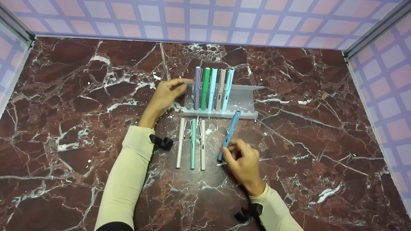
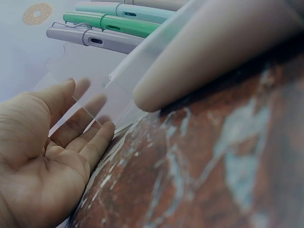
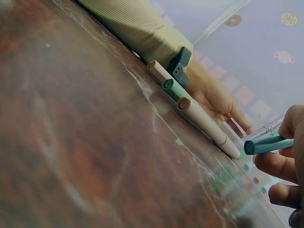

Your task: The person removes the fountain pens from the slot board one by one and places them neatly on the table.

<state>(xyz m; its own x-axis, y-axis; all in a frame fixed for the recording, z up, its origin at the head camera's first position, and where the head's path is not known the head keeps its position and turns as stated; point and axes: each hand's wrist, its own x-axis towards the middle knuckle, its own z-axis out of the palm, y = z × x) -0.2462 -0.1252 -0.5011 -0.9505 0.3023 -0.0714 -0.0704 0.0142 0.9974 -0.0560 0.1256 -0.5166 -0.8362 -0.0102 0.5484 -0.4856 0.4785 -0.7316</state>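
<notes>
A clear pen stand (image 1: 244,99) holds several capped pens leaning side by side: a purple pen (image 1: 197,93), a green pen (image 1: 205,91), two light blue ones and a grey-brown one. My left hand (image 1: 165,96) grips the stand's left edge, its thumb on one side of the clear panel (image 2: 90,66) and fingers showing through it. My right hand (image 1: 242,160) pinches a blue pen (image 1: 231,130) near its lower end, the cap pointing up toward the stand's front ledge. In the right wrist view this blue pen (image 3: 268,145) sits between thumb and fingers.
Left of my right hand, three pens lie in a row on the marbled table (image 1: 305,134): a pale pink pen (image 1: 180,144), a teal pen (image 1: 193,144) and a beige pen (image 1: 203,146). A checked wall (image 1: 199,21) stands behind.
</notes>
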